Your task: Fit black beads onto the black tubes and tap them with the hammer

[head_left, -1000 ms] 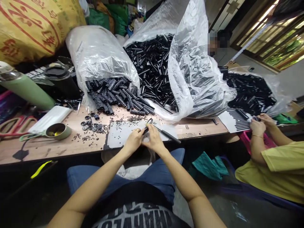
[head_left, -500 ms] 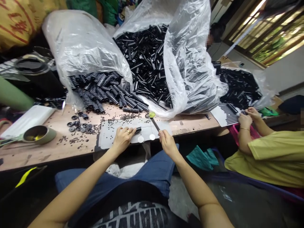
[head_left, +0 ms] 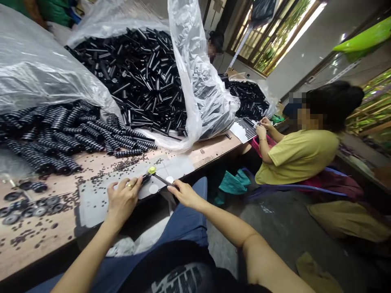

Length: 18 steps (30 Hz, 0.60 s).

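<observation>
My left hand point(head_left: 124, 199), a ring on one finger, is closed around a short black tube point(head_left: 146, 178) above the grey mat point(head_left: 97, 203). My right hand point(head_left: 185, 194) grips the dark handle of a small hammer point(head_left: 163, 179) with a yellow-green face on its head. That head is right at the far end of the tube; whether they touch I cannot tell. Two white round spots, one a white disc point(head_left: 153, 189), are on the mat's front edge between my hands. Many tiny dark pieces point(head_left: 128, 163) are scattered over the mat and the wood behind it.
Ribbed black-and-white rods point(head_left: 61, 134) spill from a plastic bag point(head_left: 45, 73) at left. Behind is a large open bag of black tubes point(head_left: 146, 81). Dark round caps point(head_left: 39, 205) lie at left. A co-worker in a yellow shirt point(head_left: 302, 156) sits at right, handling small parts.
My view has swung to the right, showing more of the co-worker. The hammer head has come over to the black tube, and my hands are closer together.
</observation>
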Each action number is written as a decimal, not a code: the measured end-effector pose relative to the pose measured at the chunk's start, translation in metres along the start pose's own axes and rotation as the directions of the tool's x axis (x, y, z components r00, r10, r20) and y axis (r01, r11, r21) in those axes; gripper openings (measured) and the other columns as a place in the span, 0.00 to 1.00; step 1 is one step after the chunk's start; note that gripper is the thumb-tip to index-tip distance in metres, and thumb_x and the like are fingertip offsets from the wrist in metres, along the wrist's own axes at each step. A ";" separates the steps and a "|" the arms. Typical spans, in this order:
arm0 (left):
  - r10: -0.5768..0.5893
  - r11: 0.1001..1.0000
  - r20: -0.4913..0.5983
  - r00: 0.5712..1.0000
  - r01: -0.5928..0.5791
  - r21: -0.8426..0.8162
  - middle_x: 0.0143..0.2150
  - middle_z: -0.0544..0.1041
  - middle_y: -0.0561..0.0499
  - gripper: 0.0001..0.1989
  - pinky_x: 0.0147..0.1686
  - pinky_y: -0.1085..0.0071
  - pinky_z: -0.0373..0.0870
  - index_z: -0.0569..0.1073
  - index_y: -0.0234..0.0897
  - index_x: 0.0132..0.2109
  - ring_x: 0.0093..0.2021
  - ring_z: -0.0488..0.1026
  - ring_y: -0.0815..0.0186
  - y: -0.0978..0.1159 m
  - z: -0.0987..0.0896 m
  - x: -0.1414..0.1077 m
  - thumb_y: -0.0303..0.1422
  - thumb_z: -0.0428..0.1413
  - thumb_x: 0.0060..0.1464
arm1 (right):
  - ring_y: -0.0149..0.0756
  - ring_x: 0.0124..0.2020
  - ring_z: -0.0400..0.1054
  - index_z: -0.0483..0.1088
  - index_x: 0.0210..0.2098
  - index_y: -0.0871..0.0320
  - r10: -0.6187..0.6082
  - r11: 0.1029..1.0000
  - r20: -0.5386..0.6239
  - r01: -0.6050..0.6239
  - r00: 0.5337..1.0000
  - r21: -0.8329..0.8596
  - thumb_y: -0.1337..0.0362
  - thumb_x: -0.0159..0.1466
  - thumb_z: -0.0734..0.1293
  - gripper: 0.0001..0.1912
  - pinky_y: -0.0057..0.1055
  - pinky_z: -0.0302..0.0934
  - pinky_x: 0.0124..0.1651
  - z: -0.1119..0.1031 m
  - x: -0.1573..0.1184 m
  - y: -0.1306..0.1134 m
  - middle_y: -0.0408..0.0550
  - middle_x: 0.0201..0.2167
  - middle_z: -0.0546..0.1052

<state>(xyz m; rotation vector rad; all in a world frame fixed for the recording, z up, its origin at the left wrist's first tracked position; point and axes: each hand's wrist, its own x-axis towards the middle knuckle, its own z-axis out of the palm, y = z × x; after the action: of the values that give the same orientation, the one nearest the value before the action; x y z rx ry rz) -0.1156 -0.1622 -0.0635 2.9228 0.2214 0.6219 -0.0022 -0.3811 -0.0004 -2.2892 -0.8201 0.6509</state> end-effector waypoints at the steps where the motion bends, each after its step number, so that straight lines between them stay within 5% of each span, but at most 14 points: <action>1: -0.003 1.000 -0.001 1.000 0.003 -0.009 0.51 0.76 0.42 0.22 0.53 0.48 0.50 0.67 0.41 0.60 0.52 0.68 0.51 0.000 0.000 0.000 0.25 0.44 0.60 | 0.35 0.33 0.68 0.69 0.42 0.56 -0.001 1.000 0.000 0.001 1.000 -0.008 0.51 0.68 0.58 0.16 0.27 0.56 0.35 0.001 0.000 0.001 0.45 0.33 0.75; 9: -0.027 0.999 -0.014 1.000 0.027 -0.031 0.50 0.76 0.41 0.23 0.53 0.47 0.48 0.67 0.42 0.60 0.52 0.67 0.51 0.000 0.004 0.000 0.25 0.43 0.60 | 0.35 0.33 0.69 0.69 0.40 0.55 0.000 0.994 0.020 0.002 1.000 -0.109 0.54 0.69 0.58 0.14 0.26 0.55 0.35 0.002 0.002 -0.004 0.43 0.31 0.75; 14: -0.057 0.997 0.024 0.998 0.058 -0.044 0.51 0.75 0.42 0.23 0.53 0.47 0.49 0.68 0.43 0.59 0.53 0.66 0.51 0.005 -0.002 0.003 0.24 0.42 0.60 | 0.34 0.30 0.68 0.65 0.39 0.55 -0.074 0.985 -0.144 0.050 0.987 -0.168 0.53 0.71 0.52 0.17 0.25 0.54 0.33 -0.006 0.000 -0.019 0.43 0.28 0.73; 18: -0.107 0.990 0.058 0.993 0.112 -0.089 0.51 0.75 0.40 0.24 0.54 0.44 0.52 0.67 0.42 0.60 0.55 0.67 0.50 0.008 -0.005 0.007 0.23 0.42 0.60 | 0.37 0.29 0.69 0.64 0.40 0.57 -0.024 0.920 -0.114 -0.022 0.993 -0.391 0.55 0.72 0.51 0.16 0.27 0.52 0.31 0.000 0.006 -0.017 0.48 0.29 0.74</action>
<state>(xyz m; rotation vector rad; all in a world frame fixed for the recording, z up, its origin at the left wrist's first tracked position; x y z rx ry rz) -0.1108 -0.1682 -0.0548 2.8115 0.3358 0.5233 -0.0050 -0.3663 0.0096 -2.6550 -0.9645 0.3689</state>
